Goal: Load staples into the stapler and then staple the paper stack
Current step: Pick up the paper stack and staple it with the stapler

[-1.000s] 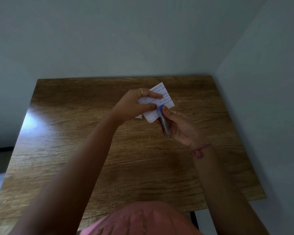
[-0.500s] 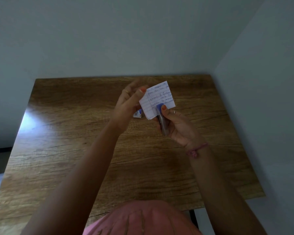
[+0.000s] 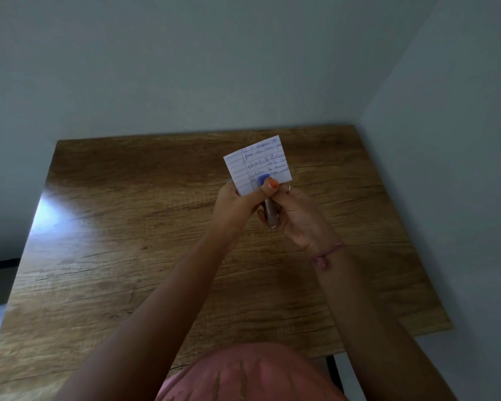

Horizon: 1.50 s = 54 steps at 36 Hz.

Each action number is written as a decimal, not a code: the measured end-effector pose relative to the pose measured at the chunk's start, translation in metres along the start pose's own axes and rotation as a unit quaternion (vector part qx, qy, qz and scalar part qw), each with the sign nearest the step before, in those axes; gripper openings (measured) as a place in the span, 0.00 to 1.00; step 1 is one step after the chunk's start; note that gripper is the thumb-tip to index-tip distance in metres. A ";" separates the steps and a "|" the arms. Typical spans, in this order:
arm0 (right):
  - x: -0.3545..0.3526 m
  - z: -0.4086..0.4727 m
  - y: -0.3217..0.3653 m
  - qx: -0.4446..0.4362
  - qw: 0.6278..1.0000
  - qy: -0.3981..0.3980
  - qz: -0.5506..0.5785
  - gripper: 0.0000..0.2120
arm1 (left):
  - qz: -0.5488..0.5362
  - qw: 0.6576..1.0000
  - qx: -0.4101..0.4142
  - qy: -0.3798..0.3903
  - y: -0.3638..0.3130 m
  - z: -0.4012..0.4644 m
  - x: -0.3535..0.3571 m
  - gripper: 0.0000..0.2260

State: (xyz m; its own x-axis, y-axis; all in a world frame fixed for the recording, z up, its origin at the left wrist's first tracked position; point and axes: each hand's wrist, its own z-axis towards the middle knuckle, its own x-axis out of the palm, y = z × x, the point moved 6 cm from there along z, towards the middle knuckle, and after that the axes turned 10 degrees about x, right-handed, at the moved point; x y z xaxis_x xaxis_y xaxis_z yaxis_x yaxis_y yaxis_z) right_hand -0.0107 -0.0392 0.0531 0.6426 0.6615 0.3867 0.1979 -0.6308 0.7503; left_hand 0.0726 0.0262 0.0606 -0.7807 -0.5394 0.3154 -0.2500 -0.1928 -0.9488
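A small lined paper stack with blue handwriting is held upright above the wooden table. The stapler, grey with a blue head, is clamped on the paper's lower edge. My right hand holds the stapler's body from the right and below. My left hand is closed at the paper's lower left corner, and its thumb with an orange nail lies across the stapler just under the blue head. The stapler's jaw is hidden behind the paper and my fingers.
A sliver of a small box shows on the table just behind my left hand. Grey walls close in behind the table and on its right side. My pink clothing fills the bottom of the view.
My left hand, which let go of the paper and stood open beside it, has come back and closed on the stapler and the paper's lower corner. The right hand kept its grip.
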 end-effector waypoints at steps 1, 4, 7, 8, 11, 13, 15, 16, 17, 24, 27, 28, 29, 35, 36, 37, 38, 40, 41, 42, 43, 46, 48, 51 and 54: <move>0.001 0.000 0.000 -0.002 1.000 0.002 0.004 0.10 | -0.001 1.000 0.001 0.001 -0.001 0.000 0.000 0.11; 0.003 0.000 0.000 -0.013 1.000 0.000 0.004 0.08 | 0.003 1.000 0.007 -0.001 -0.001 -0.001 -0.001 0.10; 0.004 0.000 -0.001 -0.020 0.999 -0.020 -0.015 0.05 | 0.003 1.000 0.010 -0.013 0.000 -0.002 -0.003 0.12; 0.004 0.001 -0.002 -0.022 0.999 -0.029 -0.020 0.05 | 0.003 1.000 0.012 -0.015 0.000 -0.003 -0.004 0.12; 0.005 0.002 -0.005 -0.022 0.998 -0.055 -0.025 0.04 | 0.006 1.000 0.016 -0.024 0.000 -0.004 -0.006 0.13; 0.005 0.002 -0.005 -0.022 0.998 -0.058 -0.022 0.04 | 0.016 0.999 0.021 -0.025 -0.001 -0.004 -0.007 0.14; 0.005 0.002 -0.005 -0.023 0.998 -0.059 -0.021 0.04 | 0.025 0.999 0.029 -0.020 -0.002 -0.004 -0.007 0.14; 0.006 0.002 -0.005 -0.023 0.998 -0.059 -0.021 0.04 | 0.027 0.999 0.030 -0.021 -0.002 -0.004 -0.007 0.15; 0.006 0.002 -0.004 -0.023 0.998 -0.061 -0.022 0.04 | 0.027 0.999 0.028 -0.023 -0.001 -0.004 -0.007 0.16; 0.003 0.001 -0.007 -0.017 0.998 -0.055 -0.013 0.04 | 0.025 0.999 -0.038 0.014 0.001 -0.001 -0.009 0.22; 0.001 0.000 -0.009 -0.015 0.999 -0.047 -0.013 0.06 | 0.027 0.996 -0.064 0.051 -0.001 -0.001 -0.012 0.21; 0.000 0.000 -0.008 -0.014 0.999 -0.042 -0.013 0.08 | 0.021 0.995 -0.071 0.064 -0.001 -0.002 -0.013 0.20; 0.000 0.000 -0.008 -0.014 0.999 -0.037 -0.012 0.09 | 0.008 0.994 -0.078 0.071 -0.001 -0.003 -0.014 0.20; -0.007 -0.001 -0.007 0.007 1.000 -0.029 0.004 0.10 | -0.049 0.995 -0.086 0.010 -0.001 -0.005 -0.033 0.12; -0.007 -0.001 -0.007 0.013 1.000 -0.026 0.001 0.11 | -0.043 0.996 -0.082 -0.006 -0.001 -0.005 -0.037 0.09; -0.007 -0.001 -0.007 0.019 1.000 -0.018 -0.001 0.12 | -0.035 0.996 -0.077 -0.021 0.000 -0.005 -0.041 0.06; -0.006 -0.001 -0.007 0.023 1.000 -0.006 -0.001 0.15 | -0.030 0.996 -0.073 -0.034 0.000 -0.006 -0.044 0.04; -0.005 -0.001 -0.007 0.027 0.999 0.022 0.005 0.21 | -0.039 0.995 -0.068 -0.056 0.000 -0.007 -0.048 0.03; -0.004 0.000 -0.007 0.028 0.999 0.032 0.012 0.23 | -0.046 0.995 -0.066 -0.065 0.000 -0.007 -0.050 0.04; -0.005 0.000 -0.008 0.028 0.999 0.039 0.019 0.24 | -0.053 0.994 -0.064 -0.072 -0.001 -0.007 -0.051 0.04; -0.006 0.001 -0.009 0.028 0.998 0.041 0.025 0.25 | -0.058 0.993 -0.061 -0.077 -0.001 -0.007 -0.052 0.04; -0.013 0.002 -0.011 0.023 0.998 0.039 0.044 0.22 | -0.072 0.992 -0.056 -0.088 -0.002 -0.007 -0.054 0.04; -0.019 0.002 -0.012 0.018 0.998 0.029 0.056 0.18 | -0.079 0.991 -0.053 -0.096 -0.003 -0.008 -0.056 0.04; -0.030 0.003 -0.016 0.013 0.996 -0.002 0.083 0.15 | -0.085 0.989 -0.051 -0.106 -0.003 -0.008 -0.057 0.05; -0.043 0.006 -0.018 -0.003 0.994 -0.060 0.089 0.13 | -0.086 0.989 -0.049 -0.114 -0.002 -0.009 -0.058 0.04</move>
State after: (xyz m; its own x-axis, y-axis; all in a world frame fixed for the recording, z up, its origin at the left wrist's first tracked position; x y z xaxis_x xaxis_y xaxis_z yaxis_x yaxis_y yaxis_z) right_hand -0.0371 -0.0591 0.0200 0.7512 0.4864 0.4461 0.0691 -0.7301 0.6798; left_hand 0.1136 0.0653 0.0442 -0.5759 -0.6779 0.4570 -0.4313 -0.2229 -0.8743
